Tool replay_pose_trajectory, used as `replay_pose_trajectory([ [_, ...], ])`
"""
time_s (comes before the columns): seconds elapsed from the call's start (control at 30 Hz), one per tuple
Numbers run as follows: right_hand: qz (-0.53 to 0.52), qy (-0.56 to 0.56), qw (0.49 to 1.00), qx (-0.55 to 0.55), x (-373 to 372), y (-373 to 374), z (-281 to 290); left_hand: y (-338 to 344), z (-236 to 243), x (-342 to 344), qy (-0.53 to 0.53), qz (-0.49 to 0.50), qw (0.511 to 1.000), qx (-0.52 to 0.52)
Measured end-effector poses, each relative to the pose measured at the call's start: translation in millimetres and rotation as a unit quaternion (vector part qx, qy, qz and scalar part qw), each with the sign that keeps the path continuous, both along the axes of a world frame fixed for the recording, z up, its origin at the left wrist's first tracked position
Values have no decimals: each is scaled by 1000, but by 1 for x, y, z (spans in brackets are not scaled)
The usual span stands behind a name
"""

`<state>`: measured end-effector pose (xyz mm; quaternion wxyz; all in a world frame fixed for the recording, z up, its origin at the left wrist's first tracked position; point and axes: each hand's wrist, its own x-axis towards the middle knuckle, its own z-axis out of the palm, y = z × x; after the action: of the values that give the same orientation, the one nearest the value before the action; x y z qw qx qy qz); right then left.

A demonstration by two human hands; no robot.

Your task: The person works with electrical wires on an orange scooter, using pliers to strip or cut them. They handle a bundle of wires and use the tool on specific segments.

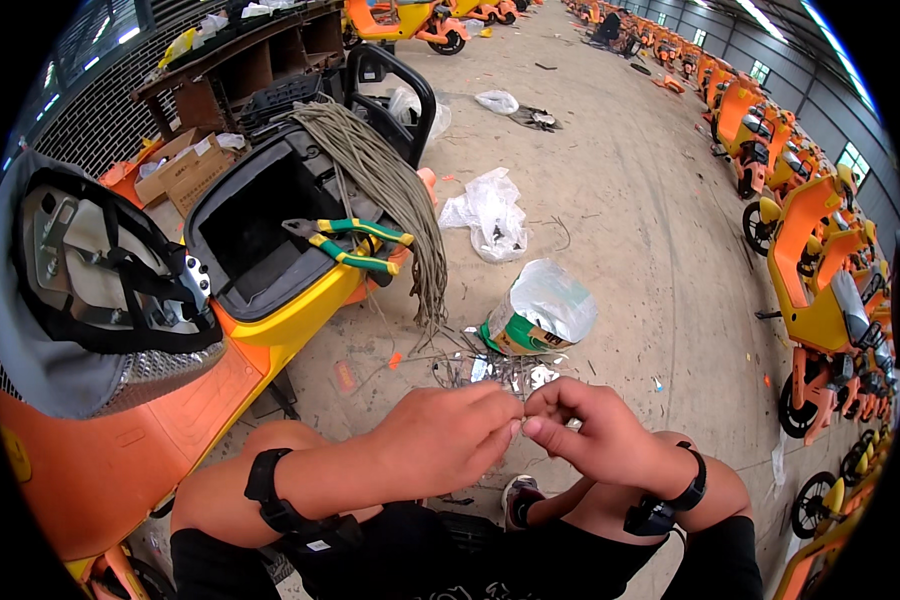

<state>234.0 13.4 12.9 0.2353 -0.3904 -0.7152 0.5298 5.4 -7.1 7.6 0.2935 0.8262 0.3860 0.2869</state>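
My left hand [460,440] and my right hand [585,435] meet at the fingertips above my knees. Both are closed in a pinch; whatever small thing lies between them is too small to name. Green-and-yellow pliers [355,245] rest open-handled at the open dark compartment [240,245] of a yellow-and-orange scooter [290,340] on my left. A thick bundle of grey-brown cord [410,240] drapes beside the pliers. Below it on the floor stand a white-and-green bucket [545,300] and scattered scraps of wire.
A raised grey seat [75,370] is at far left. Behind are a cardboard box [185,175], a dark workbench [230,90] and plastic bags [485,215] on the concrete floor. Rows of orange scooters [810,290] line the right side.
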Motion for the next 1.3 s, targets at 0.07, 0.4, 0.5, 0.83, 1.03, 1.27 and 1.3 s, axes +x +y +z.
replay_pose_trajectory([
  [0.07,34,-88,933,347,0,3,-6,0,1,2,-66,16,996,-58],
  [0.4,73,-165,774,607,8,2,6,13,-7,-6,-177,-22,903,-391],
  [0.5,57,-116,818,561,5,2,-1,10,-9,-5,-177,-26,928,-326],
  [0.83,19,91,930,-356,7,10,6,2,-1,-4,103,-43,977,181],
  [1.03,-30,-5,994,-108,1,4,-4,4,-7,1,23,11,999,30],
  [1.27,-51,-35,997,41,-2,-2,-6,11,-14,1,9,17,999,40],
  [1.3,-55,-44,996,57,-2,-1,-5,12,-14,1,-8,20,1000,21],
])
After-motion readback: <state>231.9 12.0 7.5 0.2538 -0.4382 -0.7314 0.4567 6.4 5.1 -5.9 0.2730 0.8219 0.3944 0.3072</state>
